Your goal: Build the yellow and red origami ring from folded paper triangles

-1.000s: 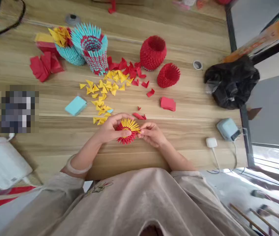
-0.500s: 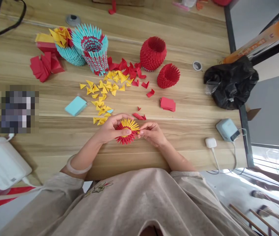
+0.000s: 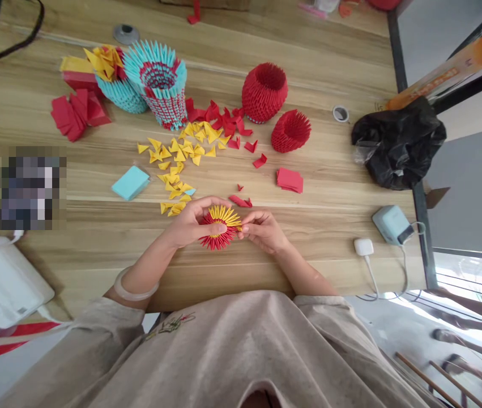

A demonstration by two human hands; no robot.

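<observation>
Rosette partly behind left hand

A spiky red-and-yellow paper round sits in the left grip.

Even, soft light; faint shadows on tabletop; glare lower right; edges stretched; mosaic patch left.
</observation>
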